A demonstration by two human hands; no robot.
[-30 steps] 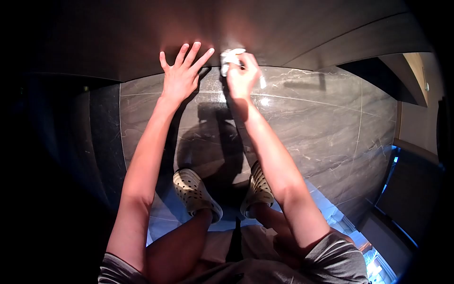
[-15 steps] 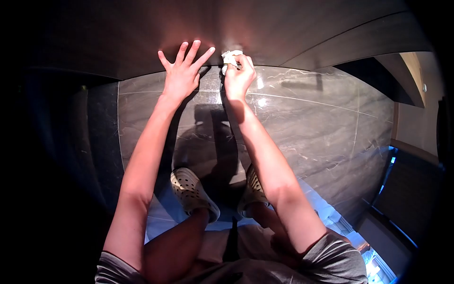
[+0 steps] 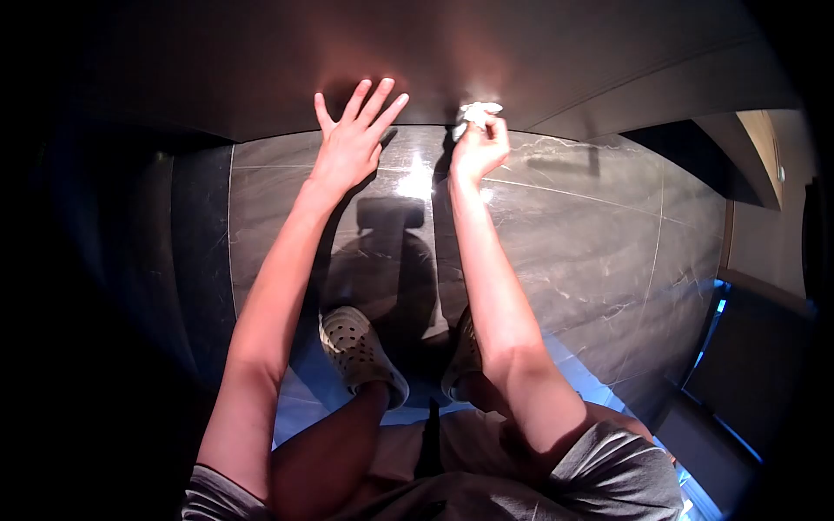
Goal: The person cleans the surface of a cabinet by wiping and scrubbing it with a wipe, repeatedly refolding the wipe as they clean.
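Note:
My left hand (image 3: 349,143) is spread out with fingers apart, its fingertips against a dark upright panel (image 3: 217,69). To the right, my right hand (image 3: 480,156) is closed around a crumpled white wipe (image 3: 478,113). The wipe is held at the lower part of the same panel, just above where it meets the floor. Part of the wipe is hidden behind my fingers.
Grey marble-look floor tiles (image 3: 565,226) with thin joints lie below the panel. My feet, in beige clogs (image 3: 352,347), stand on the floor. A light panel edge (image 3: 760,143) and dark furniture (image 3: 738,347) are at the right.
My right hand has moved to the right along the foot of the panel with the wipe. My left hand appears slightly further right in view, still spread.

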